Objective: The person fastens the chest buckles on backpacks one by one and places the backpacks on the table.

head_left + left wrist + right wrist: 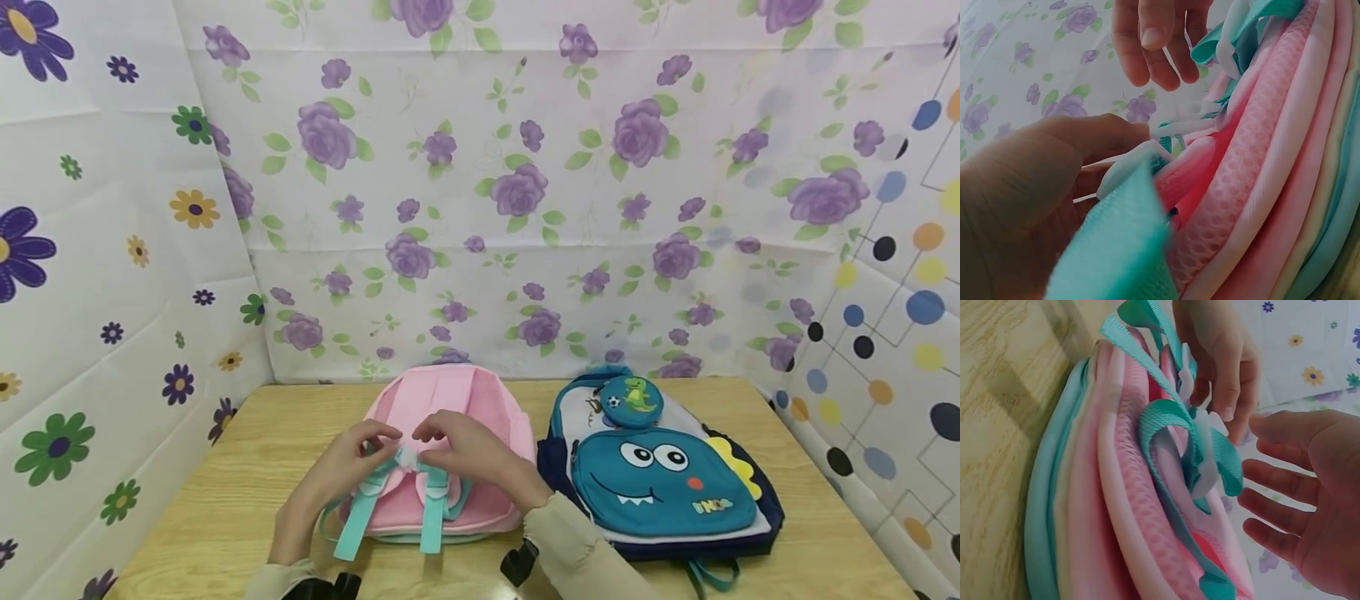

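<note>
- Pink backpack (450,402): lay on the wooden table (277,442), strap side up, just left of the blue backpack (667,523).
- Writing: short lettering (711,506) sat low on the right of the blue backpack's front pocket, too blurred to read in full. Above the pocket, the round pouch (632,402) bore a green dinosaur and a football.
- Direction: the pink backpack's rounded top pointed far, its flatter base near; its long axis ran near to far. Two teal straps (432,517) trailed their ends toward the near side.
- Left hand (341,462): thumb and fingers bent narrowly beside a white clip (407,458), thumb touching it; whether it gripped could not be told.
- Right hand (476,450): fingers loosely spread, holding nothing, just beside the straps.
</note>
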Motion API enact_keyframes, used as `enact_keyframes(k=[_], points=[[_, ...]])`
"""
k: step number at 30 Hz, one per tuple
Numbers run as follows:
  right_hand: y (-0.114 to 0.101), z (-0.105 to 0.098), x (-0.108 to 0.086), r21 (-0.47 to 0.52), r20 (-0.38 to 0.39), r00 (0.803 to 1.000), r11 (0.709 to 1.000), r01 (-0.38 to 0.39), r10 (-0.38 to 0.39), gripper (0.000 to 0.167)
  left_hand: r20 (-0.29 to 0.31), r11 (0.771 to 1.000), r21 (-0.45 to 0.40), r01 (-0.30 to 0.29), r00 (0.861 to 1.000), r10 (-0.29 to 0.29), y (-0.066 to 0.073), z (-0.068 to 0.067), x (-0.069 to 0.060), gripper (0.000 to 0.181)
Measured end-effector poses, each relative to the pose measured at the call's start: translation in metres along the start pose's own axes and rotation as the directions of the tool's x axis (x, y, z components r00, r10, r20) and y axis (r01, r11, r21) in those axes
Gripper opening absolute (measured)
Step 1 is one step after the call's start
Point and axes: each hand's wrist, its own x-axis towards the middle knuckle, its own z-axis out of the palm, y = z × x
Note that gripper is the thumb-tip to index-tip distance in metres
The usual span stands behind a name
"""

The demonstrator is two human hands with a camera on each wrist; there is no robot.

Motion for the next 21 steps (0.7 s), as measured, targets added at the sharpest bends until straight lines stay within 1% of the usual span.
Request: enact_keyframes(k=[4,10,18,21], points=[[0.001,0.008,0.004,-0.049,0.014,1.000,0.999,-0.005,0.005,0.032,0.031,1.000,0.009,-0.004,1.000,0.004,-0.001,-0.001,-0.001,0.024],[0.004,0.016,0.006,-0.118,0.020,1.000,0.993,0.001,0.002,0.034,0.042,1.000,0.009,-0.001,0.999,0.001,-0.001,-0.002,-0.002,0.026],[0.005,0.021,0.007,-0.208,0.012,1.000,0.978,-0.020,0.023,0.036,0.104,0.999,-0.017,-0.051,0.993,0.053,-0.005,-0.003,0.000,0.033],[0.007,0.024,0.008,-0.220,0.006,1.000,0.975,-0.027,0.029,0.033,0.115,0.998,-0.012,-0.067,0.991,0.068,-0.007,-0.002,0.002,0.033]])
